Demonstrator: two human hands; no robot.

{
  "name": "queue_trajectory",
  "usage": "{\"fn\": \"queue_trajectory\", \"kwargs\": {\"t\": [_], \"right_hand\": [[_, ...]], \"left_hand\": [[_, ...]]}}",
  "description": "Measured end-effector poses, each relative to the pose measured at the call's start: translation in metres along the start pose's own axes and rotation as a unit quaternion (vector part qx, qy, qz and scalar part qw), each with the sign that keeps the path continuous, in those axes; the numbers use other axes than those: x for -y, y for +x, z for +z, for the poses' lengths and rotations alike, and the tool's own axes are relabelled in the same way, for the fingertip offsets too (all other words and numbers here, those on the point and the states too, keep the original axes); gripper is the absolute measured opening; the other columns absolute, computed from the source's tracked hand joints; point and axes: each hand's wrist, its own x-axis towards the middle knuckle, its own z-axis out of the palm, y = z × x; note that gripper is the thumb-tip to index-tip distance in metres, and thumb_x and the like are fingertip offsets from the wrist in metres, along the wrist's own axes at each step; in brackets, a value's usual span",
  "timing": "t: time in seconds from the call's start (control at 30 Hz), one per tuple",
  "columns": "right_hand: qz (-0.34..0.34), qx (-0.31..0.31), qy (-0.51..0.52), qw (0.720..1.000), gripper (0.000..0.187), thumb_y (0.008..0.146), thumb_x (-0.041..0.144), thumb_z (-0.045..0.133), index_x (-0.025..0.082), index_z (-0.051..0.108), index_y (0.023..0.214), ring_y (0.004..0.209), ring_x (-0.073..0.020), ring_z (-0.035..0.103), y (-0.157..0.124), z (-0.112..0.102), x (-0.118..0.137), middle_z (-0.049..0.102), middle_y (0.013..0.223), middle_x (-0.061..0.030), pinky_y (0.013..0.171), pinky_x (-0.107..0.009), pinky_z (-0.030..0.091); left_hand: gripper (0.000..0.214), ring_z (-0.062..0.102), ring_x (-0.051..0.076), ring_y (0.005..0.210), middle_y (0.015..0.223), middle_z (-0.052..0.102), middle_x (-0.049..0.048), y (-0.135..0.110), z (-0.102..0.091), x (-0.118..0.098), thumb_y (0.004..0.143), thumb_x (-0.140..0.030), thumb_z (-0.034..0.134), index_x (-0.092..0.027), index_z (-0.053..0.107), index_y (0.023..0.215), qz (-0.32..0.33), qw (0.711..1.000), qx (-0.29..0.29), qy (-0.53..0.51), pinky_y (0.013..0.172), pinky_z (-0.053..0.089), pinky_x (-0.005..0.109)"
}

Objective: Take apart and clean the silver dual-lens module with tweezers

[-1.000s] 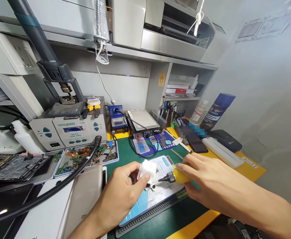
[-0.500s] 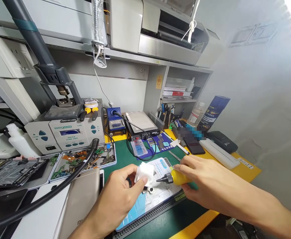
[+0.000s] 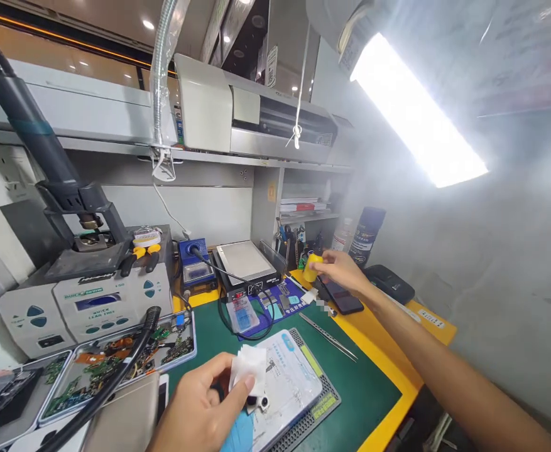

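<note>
My left hand [image 3: 207, 398] is closed, pinching a folded white tissue [image 3: 249, 367] between thumb and fingers. Just below the tissue pokes out a small white part with a round black piece [image 3: 263, 403]; whether the fingers also grip it cannot be made out. Beneath lies a white-and-blue pad [image 3: 289, 364] with printing and dark smudges. Farther off at the right, my right hand [image 3: 343, 273] is wrapped round a small yellow bottle [image 3: 312, 268], held near the tools at the back of the bench. The bottle's black nozzle does not show clearly.
Tweezers [image 3: 329, 337] lie on the green mat [image 3: 369, 389]. A black phone [image 3: 343, 297] and a blue spray can [image 3: 368, 237] are at the right. A heating plate [image 3: 247, 267] stands behind; a black hose [image 3: 134, 361] crosses a tray of circuit boards [image 3: 190, 351] at left.
My right hand has carried the yellow bottle away from the tissue to the back right. My left hand still pinches the tissue. The view has tilted upward, showing a bright lamp.
</note>
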Motion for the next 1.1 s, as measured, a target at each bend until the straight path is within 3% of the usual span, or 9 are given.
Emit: {"fn": "queue_trajectory", "kwargs": {"t": [0.13,0.3,0.53,0.73,0.83,0.97,1.1], "right_hand": [[0.049,-0.019,-0.03,0.998,0.03,0.096,0.031,0.063,0.016,0.062,0.123,0.103,-0.0276,0.066,0.033,0.02,0.0,0.064,0.124,-0.0078,0.084,-0.045,0.057],[0.076,-0.01,-0.064,0.995,0.03,0.096,0.03,0.063,0.017,0.062,0.123,0.103,-0.0271,0.066,0.045,0.034,-0.004,0.064,0.125,-0.0082,0.085,-0.045,0.057],[0.072,0.006,-0.076,0.995,0.03,0.096,0.03,0.063,0.017,0.061,0.123,0.103,-0.0273,0.066,0.042,0.039,-0.001,0.064,0.125,-0.0081,0.085,-0.046,0.057],[0.057,0.03,-0.066,0.996,0.032,0.097,0.03,0.063,0.018,0.06,0.125,0.105,-0.027,0.066,0.016,0.021,0.002,0.062,0.127,-0.0092,0.086,-0.046,0.056],[0.059,0.117,-0.064,0.989,0.029,0.097,0.031,0.062,0.017,0.062,0.122,0.102,-0.0263,0.067,-0.02,0.006,-0.005,0.064,0.124,-0.0081,0.085,-0.045,0.057],[0.075,0.278,-0.083,0.954,0.022,0.097,0.031,0.061,0.019,0.066,0.115,0.098,-0.0246,0.068,-0.066,-0.004,-0.018,0.066,0.121,-0.0064,0.083,-0.041,0.058],[0.087,0.357,-0.072,0.927,0.027,0.096,0.03,0.063,0.017,0.063,0.119,0.098,-0.0247,0.068,-0.078,0.004,-0.029,0.066,0.12,-0.0076,0.082,-0.043,0.058]], "left_hand": [[0.043,0.047,0.013,0.043,0.058,0.058,-0.001,0.002,0.0,0.004,0.07,-0.063,0.069,-0.02,0.072,0.076,-0.024,1.0,-0.001,-0.01,0.043,0.039,0.023],[0.04,0.051,0.017,0.044,0.055,0.058,-0.001,0.004,0.0,0.006,0.068,-0.063,0.07,-0.023,0.071,0.073,-0.027,1.0,-0.002,-0.007,0.044,0.042,0.026],[0.039,0.05,0.015,0.045,0.048,0.051,-0.0032,0.002,-0.002,0.001,0.07,-0.06,0.071,-0.021,0.072,0.076,-0.028,1.0,-0.001,0.004,0.044,0.039,0.022],[0.044,0.037,0.008,0.039,0.057,0.06,-0.0023,-0.001,-0.003,0.001,0.073,-0.062,0.069,-0.02,0.071,0.084,-0.052,0.998,0.017,-0.014,0.04,0.028,0.019],[0.047,0.031,0.006,0.039,0.058,0.062,-0.0021,-0.002,-0.003,-0.001,0.074,-0.063,0.068,-0.018,0.07,0.087,-0.065,0.998,0.021,-0.008,0.041,0.022,0.017],[0.045,0.045,0.009,0.043,0.067,0.068,0.0,-0.004,-0.002,-0.013,0.072,-0.061,0.071,-0.018,0.071,0.086,-0.058,0.998,0.016,-0.023,0.041,0.03,0.019],[0.043,0.057,0.014,0.05,0.065,0.068,0.0002,-0.005,-0.003,-0.023,0.072,-0.06,0.071,-0.018,0.072,0.082,-0.051,0.999,0.006,-0.01,0.044,0.04,0.02]]}}
